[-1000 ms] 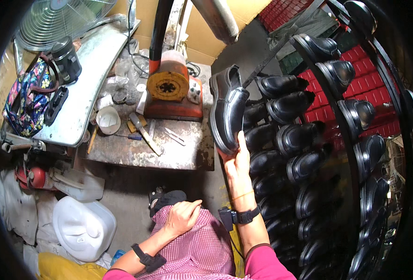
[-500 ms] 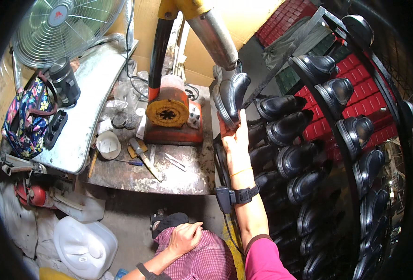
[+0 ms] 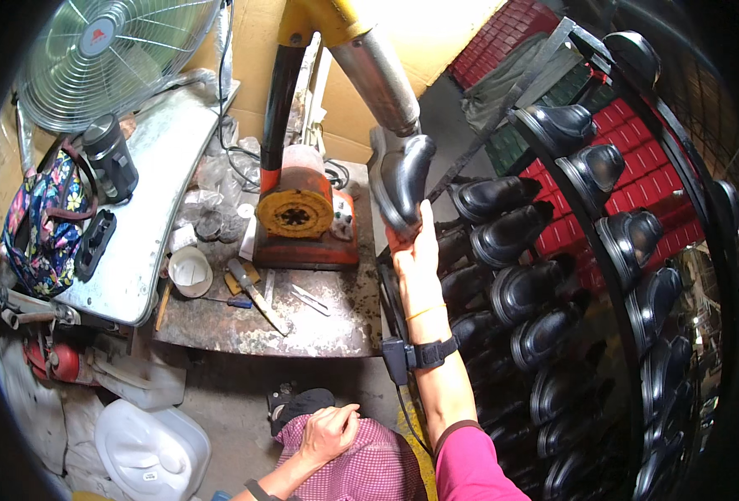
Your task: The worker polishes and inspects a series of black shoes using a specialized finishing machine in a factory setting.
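The right hand [image 3: 415, 267] is raised with its grip closed around the sole and heel end of a glossy black leather shoe [image 3: 403, 179], holding it upright with the toe pointing up. The shoe's top sits right under the lower end of a grey metal cylinder [image 3: 378, 79] that slants down from a yellow-painted arm [image 3: 315, 17]; whether the two touch cannot be told. The shoe hangs in the air just past the right edge of the stained, dark metal worktop [image 3: 302, 321]. A black strap with a small box [image 3: 411, 355] circles the right wrist, and a pink sleeve [image 3: 469, 463] covers the upper forearm.

The left hand [image 3: 329, 430] rests on a lap covered in pink checked cloth [image 3: 369, 468], below the worktop's front edge, its fingers loosely curled and holding nothing.

On the worktop, an orange machine with a round yellow slotted face [image 3: 296, 213] stands near the back. A white round cup [image 3: 191, 271] sits toward the left edge, with a knife-like tool [image 3: 257, 296] lying just to its right. A round wire-guarded fan [image 3: 115, 54] stands beyond the back left corner. To the right of the worktop, a curved black rack filled with rows of black shoes [image 3: 553, 284] fills that side.
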The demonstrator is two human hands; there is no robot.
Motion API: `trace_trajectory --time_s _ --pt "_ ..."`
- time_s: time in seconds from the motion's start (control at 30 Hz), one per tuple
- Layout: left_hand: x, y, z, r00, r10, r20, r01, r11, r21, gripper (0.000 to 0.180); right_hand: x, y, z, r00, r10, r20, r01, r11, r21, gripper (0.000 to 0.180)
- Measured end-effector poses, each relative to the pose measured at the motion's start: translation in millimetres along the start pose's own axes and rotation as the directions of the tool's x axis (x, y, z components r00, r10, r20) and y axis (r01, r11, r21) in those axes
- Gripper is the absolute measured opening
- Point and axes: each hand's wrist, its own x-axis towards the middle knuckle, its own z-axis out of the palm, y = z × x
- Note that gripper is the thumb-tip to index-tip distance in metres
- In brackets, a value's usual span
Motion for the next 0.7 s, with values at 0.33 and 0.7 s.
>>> trace_trajectory --time_s 0.33,0.7 --pt "2 3 -1 1.000 0.002 0.001 -0.002 1.000 -0.020 0.012 -42 -10 -10 0.669 -0.631 0.392 0.424 -0.109 -0.899 0.070" --pt "-9 12 0 1.000 0.018 -0.001 -0.018 1.000 -0.011 0.012 -22 -35 26 0.593 -0.638 0.491 0.312 -0.381 -0.871 0.071"
